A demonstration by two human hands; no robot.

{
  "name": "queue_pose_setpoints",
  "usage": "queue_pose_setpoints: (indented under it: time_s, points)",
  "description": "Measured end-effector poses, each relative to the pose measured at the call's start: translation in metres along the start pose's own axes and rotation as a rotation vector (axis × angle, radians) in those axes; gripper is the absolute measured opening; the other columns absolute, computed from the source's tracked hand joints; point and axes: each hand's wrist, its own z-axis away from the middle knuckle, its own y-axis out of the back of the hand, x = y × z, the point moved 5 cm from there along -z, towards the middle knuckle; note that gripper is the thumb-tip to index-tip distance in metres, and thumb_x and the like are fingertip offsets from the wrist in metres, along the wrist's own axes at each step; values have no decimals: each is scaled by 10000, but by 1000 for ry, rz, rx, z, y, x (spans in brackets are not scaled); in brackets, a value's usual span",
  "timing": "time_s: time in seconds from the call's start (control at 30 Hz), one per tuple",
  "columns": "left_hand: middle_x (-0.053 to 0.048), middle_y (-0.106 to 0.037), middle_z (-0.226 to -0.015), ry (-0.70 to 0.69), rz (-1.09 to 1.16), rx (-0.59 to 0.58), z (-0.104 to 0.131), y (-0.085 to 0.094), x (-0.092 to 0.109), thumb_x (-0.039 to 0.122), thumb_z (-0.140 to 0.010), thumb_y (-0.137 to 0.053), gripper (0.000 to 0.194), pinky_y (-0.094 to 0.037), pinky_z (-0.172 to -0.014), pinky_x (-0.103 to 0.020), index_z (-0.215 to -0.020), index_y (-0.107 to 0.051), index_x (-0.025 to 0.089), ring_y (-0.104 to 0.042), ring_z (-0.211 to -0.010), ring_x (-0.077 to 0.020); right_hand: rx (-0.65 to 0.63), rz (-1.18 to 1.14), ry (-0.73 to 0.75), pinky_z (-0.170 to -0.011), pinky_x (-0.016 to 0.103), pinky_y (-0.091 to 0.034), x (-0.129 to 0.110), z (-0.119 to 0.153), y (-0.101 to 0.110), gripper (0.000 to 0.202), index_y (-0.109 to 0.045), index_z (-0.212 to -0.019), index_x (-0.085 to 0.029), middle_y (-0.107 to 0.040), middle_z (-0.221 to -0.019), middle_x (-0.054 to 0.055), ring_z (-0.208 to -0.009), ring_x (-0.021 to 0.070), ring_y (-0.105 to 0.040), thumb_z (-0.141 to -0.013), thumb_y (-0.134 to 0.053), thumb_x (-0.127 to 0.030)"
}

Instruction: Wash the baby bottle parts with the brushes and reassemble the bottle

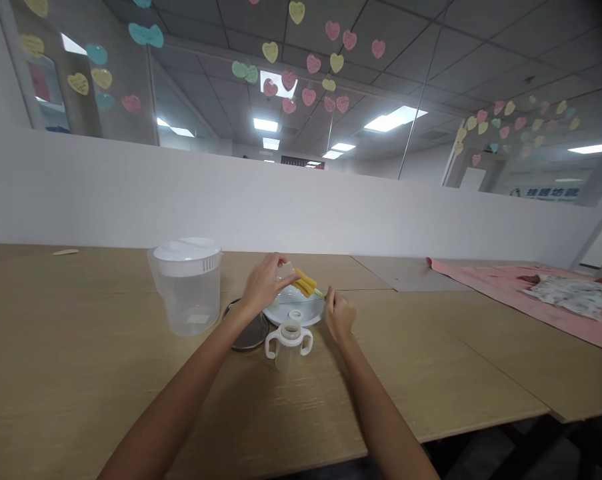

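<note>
My left hand (267, 283) is closed on a small clear cup-like piece (285, 271) above a white bowl (291, 313). The yellow sponge head of a brush (305, 283) is at the mouth of this piece. My right hand (339, 312) grips the brush's green handle at the bowl's right side. A clear bottle with two white handles (289, 345) stands upright in front of the bowl. Beside my left forearm lies a dark round tray (251, 333), partly hidden by the arm.
A clear lidded pitcher (193, 293) stands on the wooden table (101, 373) at the left. Pink cloth (485, 283) with a patterned fabric (575, 293) lies at the right. A white wall (281, 213) with windows rises behind the table.
</note>
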Motion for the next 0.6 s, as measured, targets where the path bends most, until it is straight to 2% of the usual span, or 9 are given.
queue_pose_setpoints:
  time_s: [0.23,0.3,0.43,0.5,0.6]
  points:
    - [-42,-573,-1026,-14,-39,-50,-1,4,4,508,-785,-557,362,-406,-809,-310,-995,-524,214,-535,-958,-206,-23,63,-148,-511,264,-181,9,-4,5,618,-681,-674,-129,-643,-624,102,-479,105,-455,-935,-203,-421]
    - [-47,-576,-1028,-32,-65,-100,0,-1,5,483,-807,-539,330,-398,-826,-315,-998,-546,214,-521,-971,-210,-21,33,-83,-512,259,-193,5,-2,3,618,-673,-653,-132,-635,-610,93,-483,100,-452,-934,-204,-418]
    - [-60,-611,-970,-131,-140,-267,6,-20,10,398,-887,-430,266,-372,-868,-331,-918,-602,197,-501,-963,-214,5,-28,165,-524,248,-217,-11,6,-2,588,-653,-595,-134,-614,-569,78,-502,95,-445,-928,-244,-394]
    - [-57,-618,-933,-111,-98,-280,9,-26,11,372,-926,-330,324,-383,-852,-323,-900,-597,191,-515,-921,-199,35,-47,154,-523,246,-223,-13,8,-1,598,-639,-569,-135,-597,-542,69,-488,93,-422,-931,-234,-386]
    - [-44,-601,-931,-23,71,-270,14,-30,10,376,-949,-213,393,-428,-795,-293,-980,-557,189,-550,-871,-172,59,-64,56,-518,242,-224,-11,7,2,623,-623,-555,-133,-577,-523,55,-469,88,-389,-934,-204,-395]
